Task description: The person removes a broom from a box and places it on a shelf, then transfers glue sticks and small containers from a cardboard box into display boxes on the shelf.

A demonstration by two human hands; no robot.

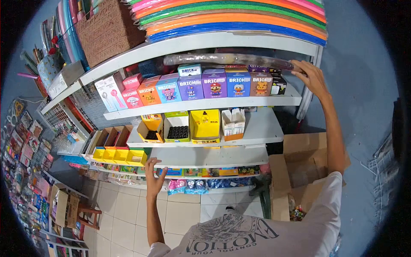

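Observation:
My right hand (311, 78) is closed round the right end of a long, thin bundle wrapped in clear plastic (231, 59). The bundle stretches across the upper shelf, above a row of small BRICKS boxes (191, 88) in purple, blue, orange and pink; its contents are blurred by the shiny wrap. Lower down, my left hand (155, 176) is raised with fingers apart, holding nothing. It overlaps the front edge of a lower shelf (205, 157) in this view, just right of some yellow bins (120, 156).
Coloured sheets (235, 19) are stacked on top, beside a woven brown basket (109, 28). Opened display cartons, one yellow (205, 125), line the middle shelf (261, 126). A cardboard box (280, 188) stands at lower right, near the blue-grey wall (364, 85). Tiled floor (124, 205) shows below.

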